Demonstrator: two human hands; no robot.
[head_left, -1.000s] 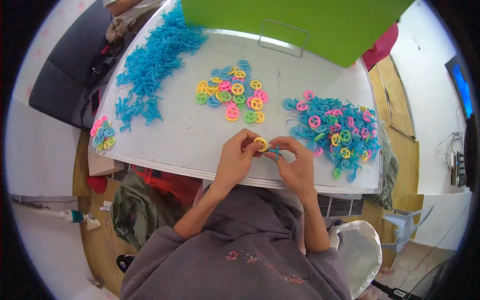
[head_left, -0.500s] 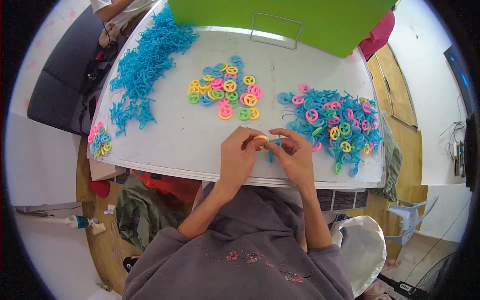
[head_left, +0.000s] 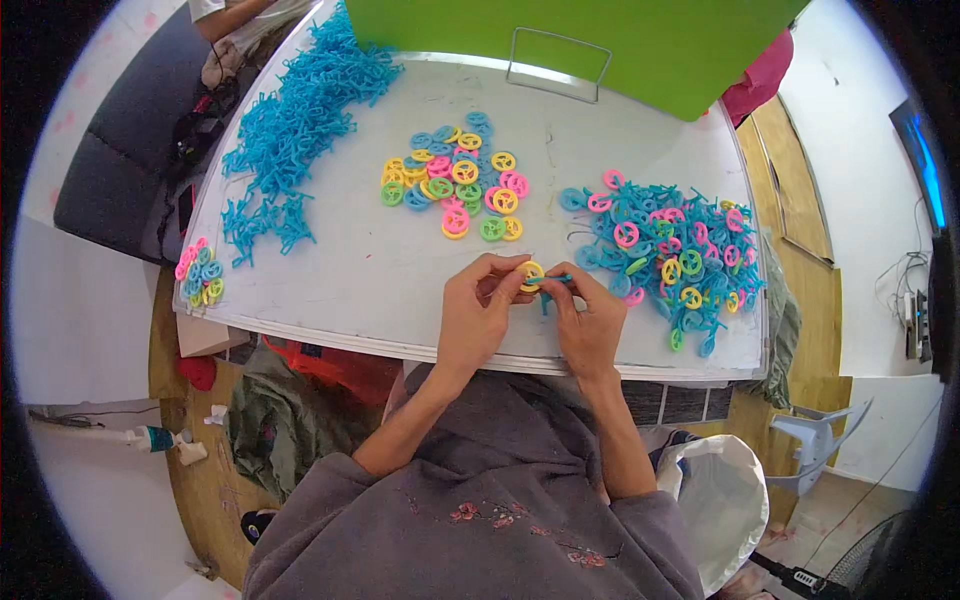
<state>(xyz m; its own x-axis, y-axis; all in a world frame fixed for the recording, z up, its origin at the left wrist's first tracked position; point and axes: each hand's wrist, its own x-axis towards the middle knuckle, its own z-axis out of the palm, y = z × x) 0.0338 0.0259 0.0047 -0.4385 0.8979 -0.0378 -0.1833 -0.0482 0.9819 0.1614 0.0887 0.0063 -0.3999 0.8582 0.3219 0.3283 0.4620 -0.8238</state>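
Yellow wheel [head_left: 533, 271], turned face-up, pinched in left hand [head_left: 476, 312], with blue stem [head_left: 547, 280], swung level, in right hand [head_left: 591, 325].

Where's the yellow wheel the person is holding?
In the head view, the yellow wheel is just right of the middle, on the person's side of the table, pinched in the left hand next to the blue piece in the right hand.

This looks like a room in a home: a dark padded sofa [head_left: 115, 185], a lit wall screen [head_left: 925, 180], wood-patterned floor [head_left: 190, 490] and a caged fan [head_left: 872, 555] surround a tabletop [head_left: 350, 205] heaped with plastic pieces [head_left: 665, 250].
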